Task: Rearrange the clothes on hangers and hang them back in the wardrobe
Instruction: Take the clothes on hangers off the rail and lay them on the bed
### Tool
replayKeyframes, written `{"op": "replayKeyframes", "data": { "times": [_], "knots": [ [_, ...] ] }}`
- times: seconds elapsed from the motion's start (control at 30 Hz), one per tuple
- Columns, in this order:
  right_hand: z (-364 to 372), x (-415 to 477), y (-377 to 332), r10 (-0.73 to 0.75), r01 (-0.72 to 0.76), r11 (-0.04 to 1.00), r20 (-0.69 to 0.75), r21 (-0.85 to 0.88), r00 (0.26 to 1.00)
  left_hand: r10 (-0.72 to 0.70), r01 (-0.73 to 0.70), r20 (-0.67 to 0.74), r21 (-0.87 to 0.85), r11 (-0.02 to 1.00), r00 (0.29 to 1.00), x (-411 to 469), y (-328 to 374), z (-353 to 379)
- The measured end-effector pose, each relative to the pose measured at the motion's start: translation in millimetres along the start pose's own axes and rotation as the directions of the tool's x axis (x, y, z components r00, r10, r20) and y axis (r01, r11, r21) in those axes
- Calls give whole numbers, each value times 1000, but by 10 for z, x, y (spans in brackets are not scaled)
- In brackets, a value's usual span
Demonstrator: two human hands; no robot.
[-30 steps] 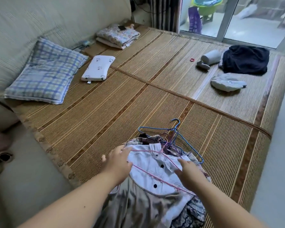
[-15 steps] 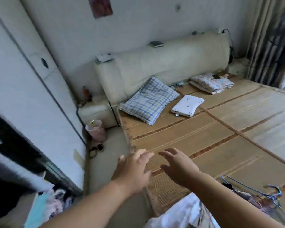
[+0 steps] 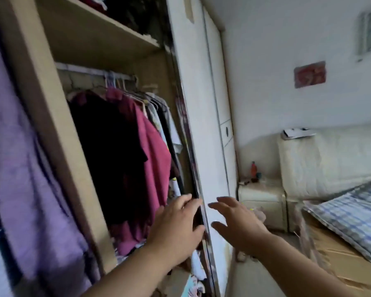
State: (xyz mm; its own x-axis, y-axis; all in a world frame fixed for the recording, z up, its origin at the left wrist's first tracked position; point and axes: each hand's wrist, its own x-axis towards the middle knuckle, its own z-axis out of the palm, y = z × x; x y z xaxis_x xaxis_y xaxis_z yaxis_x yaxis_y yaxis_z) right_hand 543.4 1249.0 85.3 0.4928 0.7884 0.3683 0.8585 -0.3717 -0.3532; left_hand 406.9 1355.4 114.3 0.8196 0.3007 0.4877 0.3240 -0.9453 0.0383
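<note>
While the beige wooden wardrobe is standing open, the left hand and the right hand are hovering at its door, holding nothing.

The left fingers are lying loosely apart by the dark edge of the white sliding door; contact I cannot tell. The right fingers are spreading wide just before that door. Inside, a black top and a magenta shirt are hanging on hangers from the white rail; a lilac garment is hanging in the left compartment. Far right, a blue checked pillow is lying on the bed.
</note>
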Motion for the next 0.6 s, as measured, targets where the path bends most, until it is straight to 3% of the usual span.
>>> {"op": "replayKeyframes", "data": {
  "times": [0.23, 0.47, 0.6],
  "knots": [
    [-282, 1142, -1053, -289, 309, 944, -159, 117, 944, -128, 210, -291, 268, 940, 948, 260, -811, -991],
    [-677, 2135, -1408, -478, 524, 836, -252, 164, 841, 65, 276, -624, 434, 858, 779, 687, -1118, -1724],
    [-843, 2739, -1527, -553, 600, 772, -242, 212, 797, 55, 458, -720, 497, 737, 692, 937, -1186, -2094]
  ]
}}
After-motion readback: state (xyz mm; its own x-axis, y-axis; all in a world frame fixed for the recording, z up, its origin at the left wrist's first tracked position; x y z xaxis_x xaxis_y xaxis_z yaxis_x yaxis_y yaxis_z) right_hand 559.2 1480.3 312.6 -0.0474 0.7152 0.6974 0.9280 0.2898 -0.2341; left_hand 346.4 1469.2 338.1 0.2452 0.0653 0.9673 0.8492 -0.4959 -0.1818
